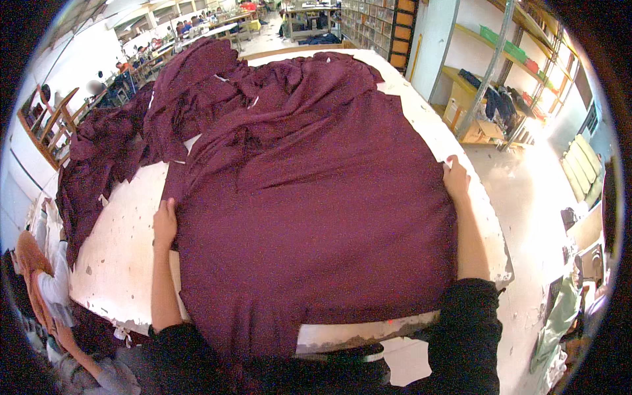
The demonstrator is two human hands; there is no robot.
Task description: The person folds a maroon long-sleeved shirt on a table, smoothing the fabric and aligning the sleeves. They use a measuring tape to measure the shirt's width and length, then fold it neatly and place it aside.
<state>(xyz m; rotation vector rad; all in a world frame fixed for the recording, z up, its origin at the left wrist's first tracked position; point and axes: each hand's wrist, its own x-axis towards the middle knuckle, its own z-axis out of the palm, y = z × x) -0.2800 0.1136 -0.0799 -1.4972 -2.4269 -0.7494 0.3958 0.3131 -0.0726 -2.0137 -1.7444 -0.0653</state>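
A broad sheet of maroon fabric [316, 232] lies spread over a worn white table [118, 242]. Its near part is fairly smooth with shallow creases, and one lower corner hangs over the front edge toward me. My left hand [165, 224] grips the fabric's left edge, thumb on top. On the opposite side, my right hand [455, 178] pinches the right edge near the table's side. Farther back the cloth bunches into a rumpled heap [197, 94] with small white tags or scraps showing. The fingers under the cloth are partly hidden.
Beside the table's left edge is another person [47, 281]. Shelving [474, 81] with boxes and cloth stands at the right, across a strip of floor [513, 197]. Several people sit at long work tables [197, 37] at the back left. A wooden chair [59, 116] is at the left.
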